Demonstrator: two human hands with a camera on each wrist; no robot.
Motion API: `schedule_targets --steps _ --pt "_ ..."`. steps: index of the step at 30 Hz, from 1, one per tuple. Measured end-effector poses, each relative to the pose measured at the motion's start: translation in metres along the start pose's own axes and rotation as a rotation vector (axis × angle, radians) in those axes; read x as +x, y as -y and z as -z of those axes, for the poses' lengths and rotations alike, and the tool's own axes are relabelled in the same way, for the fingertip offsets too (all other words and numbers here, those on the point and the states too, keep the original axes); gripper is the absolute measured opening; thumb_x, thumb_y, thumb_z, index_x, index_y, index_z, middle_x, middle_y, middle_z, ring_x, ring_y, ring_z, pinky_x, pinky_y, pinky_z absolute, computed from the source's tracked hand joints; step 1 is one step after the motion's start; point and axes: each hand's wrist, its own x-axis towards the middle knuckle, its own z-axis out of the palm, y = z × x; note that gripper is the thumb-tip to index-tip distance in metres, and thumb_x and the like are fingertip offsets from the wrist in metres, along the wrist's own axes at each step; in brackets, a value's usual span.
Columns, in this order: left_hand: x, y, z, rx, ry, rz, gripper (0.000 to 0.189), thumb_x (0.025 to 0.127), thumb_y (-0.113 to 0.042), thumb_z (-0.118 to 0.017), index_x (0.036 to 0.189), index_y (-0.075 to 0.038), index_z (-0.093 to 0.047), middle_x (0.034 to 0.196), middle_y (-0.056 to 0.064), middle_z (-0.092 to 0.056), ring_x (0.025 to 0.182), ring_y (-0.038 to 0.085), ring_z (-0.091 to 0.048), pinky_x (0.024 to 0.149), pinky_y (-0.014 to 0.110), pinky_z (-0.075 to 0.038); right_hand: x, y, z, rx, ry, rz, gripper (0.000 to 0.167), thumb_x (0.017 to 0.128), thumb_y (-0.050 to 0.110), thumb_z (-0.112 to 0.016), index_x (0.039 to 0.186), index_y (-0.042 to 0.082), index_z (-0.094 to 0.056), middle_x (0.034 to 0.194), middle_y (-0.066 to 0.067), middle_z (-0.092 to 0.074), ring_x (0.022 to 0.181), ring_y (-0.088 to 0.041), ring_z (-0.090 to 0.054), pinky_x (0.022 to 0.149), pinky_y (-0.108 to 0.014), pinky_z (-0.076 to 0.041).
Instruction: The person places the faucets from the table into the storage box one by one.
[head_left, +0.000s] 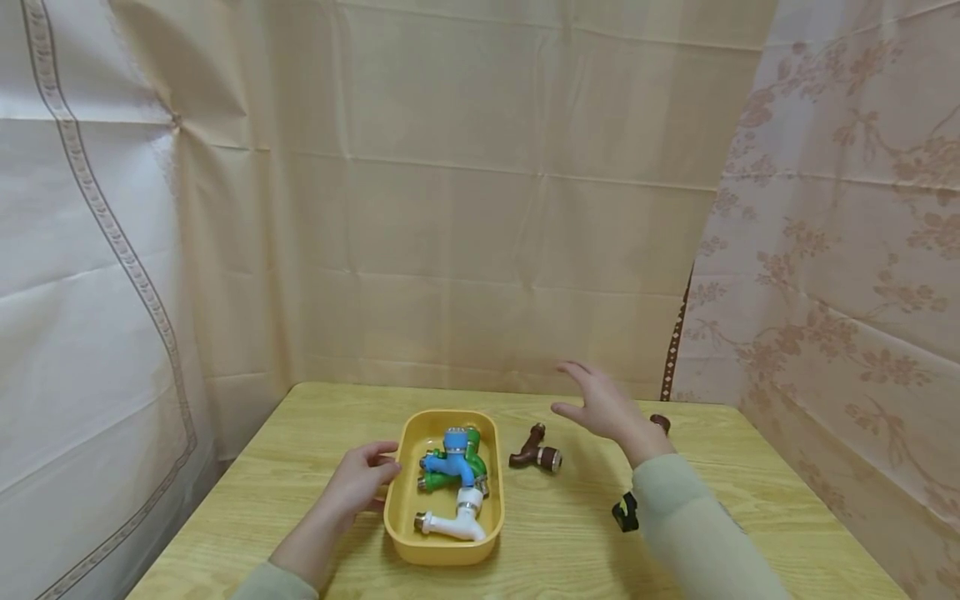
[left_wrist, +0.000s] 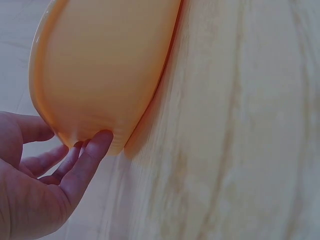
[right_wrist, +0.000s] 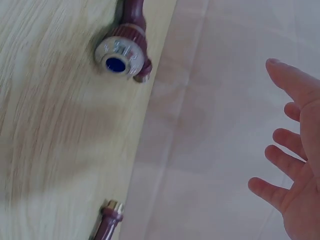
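Note:
A yellow tray (head_left: 444, 552) holds a white tap (head_left: 457, 525), a blue tap (head_left: 452, 467) and green tap parts (head_left: 474, 458) partly under the blue one. My left hand (head_left: 354, 483) touches the tray's left side; in the left wrist view its thumb (left_wrist: 95, 150) lies against the outer wall. To the tray's right, a dark brown tap (head_left: 534, 450) lies on the table. Above and right of that tap, my right hand (head_left: 603, 406) hovers with spread fingers, holding nothing. A brown tap (right_wrist: 122, 52) with a blue-centred cap shows in the right wrist view.
Behind my right wrist, another brown piece (head_left: 660, 422) is partly hidden. A small black and yellow object (head_left: 625, 512), its kind unclear, sits beside my right sleeve. The wood-patterned table (head_left: 330, 417) meets a hanging beige cloth (head_left: 480, 250) at its back edge.

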Motion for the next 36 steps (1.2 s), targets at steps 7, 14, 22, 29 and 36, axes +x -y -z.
schedule_targets --steps 7,14,22,29,36 --pt "0.001 0.001 0.000 -0.005 0.006 -0.005 0.045 0.098 -0.005 -0.061 0.141 0.004 -0.053 0.117 0.021 -0.059 0.094 0.030 -0.067 0.064 0.048 -0.064 -0.007 -0.021 0.002 0.006 -0.004 -0.061 0.078 0.091 0.039 -0.078 0.154 0.010 -0.043 0.157 -0.022 -0.037 0.138 -0.047 -0.040 0.109 -0.065 -0.038" --pt "0.002 0.002 0.000 -0.001 -0.003 -0.001 0.044 0.097 -0.005 -0.061 0.140 0.003 -0.054 0.114 0.018 -0.059 0.093 0.027 -0.066 0.064 0.047 -0.064 -0.016 -0.041 0.005 0.032 -0.007 -0.149 0.090 0.089 0.041 -0.079 0.159 0.008 -0.032 0.163 -0.025 -0.021 0.144 -0.050 -0.027 0.114 -0.068 -0.028" --pt "0.002 0.002 0.001 0.004 0.000 -0.009 0.045 0.097 -0.005 -0.061 0.140 0.004 -0.054 0.114 0.019 -0.060 0.092 0.028 -0.067 0.064 0.047 -0.063 -0.027 -0.060 0.010 0.015 -0.018 -0.207 0.095 0.085 0.036 -0.083 0.158 0.005 -0.031 0.161 -0.030 -0.022 0.142 -0.053 -0.027 0.111 -0.073 -0.027" --pt "0.002 0.003 0.001 0.000 0.001 -0.020 0.045 0.098 -0.005 -0.061 0.140 0.004 -0.054 0.115 0.020 -0.059 0.093 0.028 -0.067 0.063 0.048 -0.063 -0.037 -0.078 0.007 0.012 -0.012 -0.242 0.097 0.085 0.037 -0.084 0.158 0.004 -0.030 0.159 -0.033 -0.023 0.140 -0.057 -0.027 0.109 -0.075 -0.027" --pt "0.003 0.004 0.001 -0.001 0.001 -0.009 0.044 0.097 -0.005 -0.061 0.140 0.003 -0.055 0.114 0.019 -0.061 0.091 0.027 -0.067 0.063 0.047 -0.064 -0.047 -0.092 0.005 0.042 0.027 -0.302 0.101 0.086 0.042 -0.081 0.161 0.005 -0.024 0.159 -0.036 -0.018 0.140 -0.059 -0.024 0.107 -0.077 -0.027"
